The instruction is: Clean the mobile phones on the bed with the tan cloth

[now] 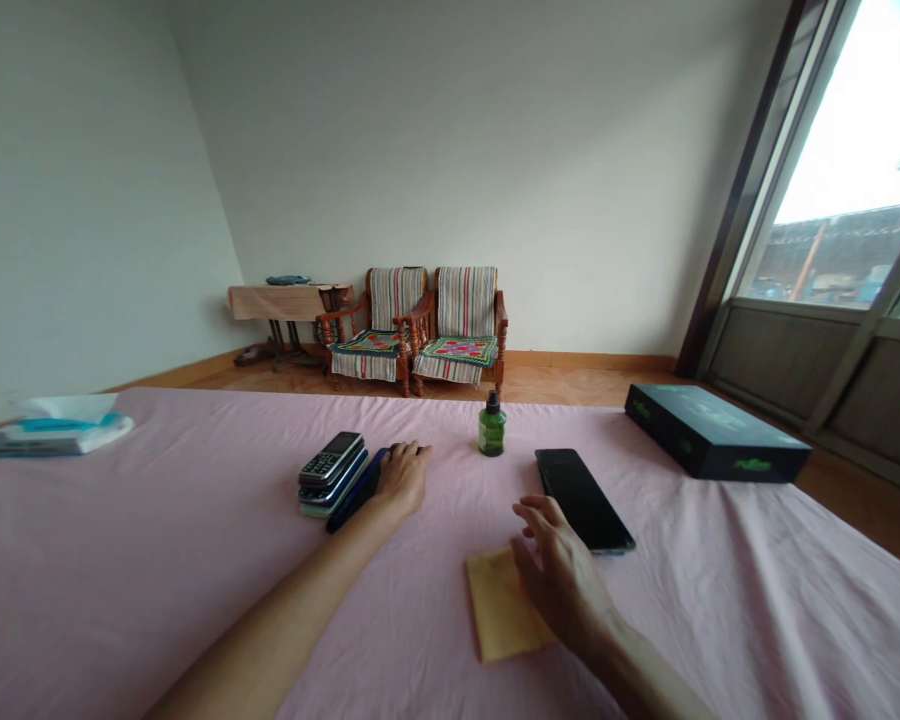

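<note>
My left hand (405,478) curls its fingers over the far end of a dark blue phone (358,497). That phone lies slantwise against a stack of phones, topped by a silver-and-black keypad phone (333,458). Over a folded yellow cloth (504,605) is my right hand (562,565), its fingers apart and nothing visible in them. Whether it touches the cloth is unclear. Just beyond its fingers lies a large black smartphone (581,497), screen up, with an edge of something showing beneath it. A green bottle with a black cap (492,428) stands upright between the hands, farther back.
A pink cloth (217,520) covers the surface. At the left sits a tissue pack (64,425); at the right back, a black box (716,432) with green lettering. Two wooden armchairs (457,345) and a draped side table (277,302) stand beyond, near the wall.
</note>
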`<state>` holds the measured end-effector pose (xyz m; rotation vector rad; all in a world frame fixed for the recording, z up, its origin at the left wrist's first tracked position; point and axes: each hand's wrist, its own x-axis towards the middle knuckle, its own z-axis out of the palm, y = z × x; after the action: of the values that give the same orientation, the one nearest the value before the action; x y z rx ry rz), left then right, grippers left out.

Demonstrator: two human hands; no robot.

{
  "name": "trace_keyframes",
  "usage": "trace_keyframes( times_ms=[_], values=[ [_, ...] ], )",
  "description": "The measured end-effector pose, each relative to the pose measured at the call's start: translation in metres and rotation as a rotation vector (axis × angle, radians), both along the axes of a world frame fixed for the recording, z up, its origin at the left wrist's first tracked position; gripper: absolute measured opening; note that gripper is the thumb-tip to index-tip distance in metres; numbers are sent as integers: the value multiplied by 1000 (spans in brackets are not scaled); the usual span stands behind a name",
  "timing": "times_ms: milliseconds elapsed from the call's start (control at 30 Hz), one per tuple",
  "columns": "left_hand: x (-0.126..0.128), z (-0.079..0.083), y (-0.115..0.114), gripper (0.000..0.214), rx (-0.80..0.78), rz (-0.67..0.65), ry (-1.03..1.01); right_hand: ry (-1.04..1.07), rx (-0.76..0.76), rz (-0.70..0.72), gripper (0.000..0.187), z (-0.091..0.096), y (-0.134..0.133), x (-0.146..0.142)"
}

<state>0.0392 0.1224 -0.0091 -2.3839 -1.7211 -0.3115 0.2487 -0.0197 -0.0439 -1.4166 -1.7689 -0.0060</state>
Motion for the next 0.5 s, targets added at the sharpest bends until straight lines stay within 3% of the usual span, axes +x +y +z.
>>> trace_keyframes(
  times_ms=[200, 500],
  values=[
    [4, 2, -1, 29, -4, 52, 3, 5, -15, 6, 31, 1, -1, 0],
    [-7, -4, 29, 31, -34, 3, 7, -5, -44, 5, 31, 0, 0, 0]
  ],
)
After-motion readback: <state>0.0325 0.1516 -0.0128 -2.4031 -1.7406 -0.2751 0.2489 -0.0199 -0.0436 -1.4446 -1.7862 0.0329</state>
